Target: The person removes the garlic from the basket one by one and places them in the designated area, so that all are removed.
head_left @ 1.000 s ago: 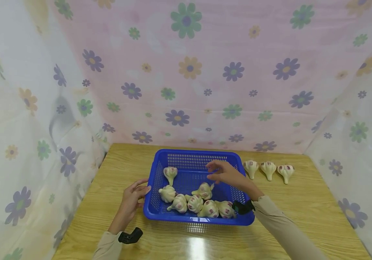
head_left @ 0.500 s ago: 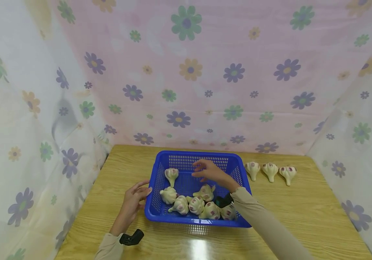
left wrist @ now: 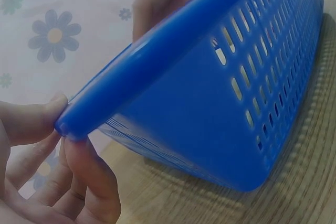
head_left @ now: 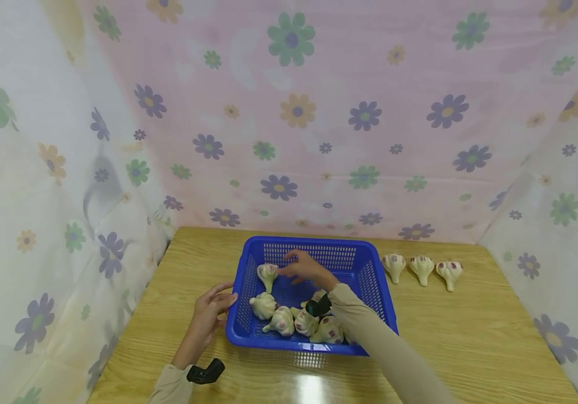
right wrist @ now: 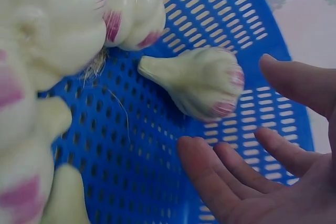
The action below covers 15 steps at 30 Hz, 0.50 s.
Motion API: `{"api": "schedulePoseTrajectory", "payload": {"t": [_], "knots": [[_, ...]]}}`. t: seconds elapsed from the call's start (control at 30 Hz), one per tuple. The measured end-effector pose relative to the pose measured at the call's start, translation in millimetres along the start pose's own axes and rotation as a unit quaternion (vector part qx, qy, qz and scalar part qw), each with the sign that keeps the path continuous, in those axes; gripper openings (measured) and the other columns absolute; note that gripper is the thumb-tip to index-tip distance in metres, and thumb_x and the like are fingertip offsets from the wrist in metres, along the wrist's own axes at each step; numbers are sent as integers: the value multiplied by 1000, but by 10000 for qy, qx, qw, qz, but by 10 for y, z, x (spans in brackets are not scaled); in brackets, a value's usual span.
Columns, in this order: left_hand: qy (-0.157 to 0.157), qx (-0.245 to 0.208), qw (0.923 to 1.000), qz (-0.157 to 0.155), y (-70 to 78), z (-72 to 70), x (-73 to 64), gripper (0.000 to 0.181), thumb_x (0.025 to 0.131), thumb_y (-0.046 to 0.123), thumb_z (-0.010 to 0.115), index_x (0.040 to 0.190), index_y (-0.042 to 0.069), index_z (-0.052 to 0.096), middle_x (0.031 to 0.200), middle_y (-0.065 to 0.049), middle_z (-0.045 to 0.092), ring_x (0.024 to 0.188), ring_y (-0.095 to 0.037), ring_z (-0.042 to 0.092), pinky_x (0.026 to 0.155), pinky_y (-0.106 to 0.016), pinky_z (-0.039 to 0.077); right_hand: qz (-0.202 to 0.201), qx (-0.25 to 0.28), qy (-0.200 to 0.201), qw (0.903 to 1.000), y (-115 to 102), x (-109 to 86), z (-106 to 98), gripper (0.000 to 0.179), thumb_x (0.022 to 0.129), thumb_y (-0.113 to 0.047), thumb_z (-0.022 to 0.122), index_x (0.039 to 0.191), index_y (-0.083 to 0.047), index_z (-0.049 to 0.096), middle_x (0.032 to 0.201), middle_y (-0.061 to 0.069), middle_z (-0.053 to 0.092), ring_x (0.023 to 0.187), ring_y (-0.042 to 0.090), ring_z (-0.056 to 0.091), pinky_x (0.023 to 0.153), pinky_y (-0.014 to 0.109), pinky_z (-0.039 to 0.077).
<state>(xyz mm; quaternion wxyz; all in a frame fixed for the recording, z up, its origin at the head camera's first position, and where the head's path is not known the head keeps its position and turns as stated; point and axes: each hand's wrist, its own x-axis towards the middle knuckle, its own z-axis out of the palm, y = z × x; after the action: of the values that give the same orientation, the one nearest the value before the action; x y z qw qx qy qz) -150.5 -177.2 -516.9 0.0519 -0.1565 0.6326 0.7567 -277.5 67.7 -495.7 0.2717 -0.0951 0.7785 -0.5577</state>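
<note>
A left hand (head_left: 207, 314) is pinching a rectangular blue plastic basket (left wrist: 184, 114) by its rim while an empty right hand (head_left: 311, 271), fingers parted, is hovering beside a purple-streaked white garlic bulb (right wrist: 210, 85) inside at back left, probably best gripped round its plump body

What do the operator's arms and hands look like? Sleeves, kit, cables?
Left grip and right grip: bare human hands, no gloves. Left sleeve and right sleeve: plain beige. Left wrist unit and right wrist unit: black, the left one visibly bent in shape. No cables visible.
</note>
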Motion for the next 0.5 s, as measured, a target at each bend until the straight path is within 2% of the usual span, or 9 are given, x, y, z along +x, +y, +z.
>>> {"api": "schedulePoseTrajectory", "payload": {"t": [0.23, 0.5], "knots": [[-41, -55, 10000, 25, -1, 1, 13, 46, 82, 12, 72, 126, 7, 57, 90, -8, 65, 62, -13, 57, 47, -27, 49, 127, 61, 294, 9995, 3, 138, 175, 58, 83, -21, 73, 129, 2, 45, 117, 19, 53, 101, 37, 58, 81, 49, 51], [-46, -67, 10000, -45, 9, 1, 2, 47, 83, 11, 70, 128, 6, 56, 91, -8, 66, 63, -14, 57, 49, -29, 50, 8, -216, 512, 9985, -1, 219, 362, 58, 81, -25, 74, 124, 4, 48, 115, 18, 54, 101, 31, 57, 74, 44, 54]]}}
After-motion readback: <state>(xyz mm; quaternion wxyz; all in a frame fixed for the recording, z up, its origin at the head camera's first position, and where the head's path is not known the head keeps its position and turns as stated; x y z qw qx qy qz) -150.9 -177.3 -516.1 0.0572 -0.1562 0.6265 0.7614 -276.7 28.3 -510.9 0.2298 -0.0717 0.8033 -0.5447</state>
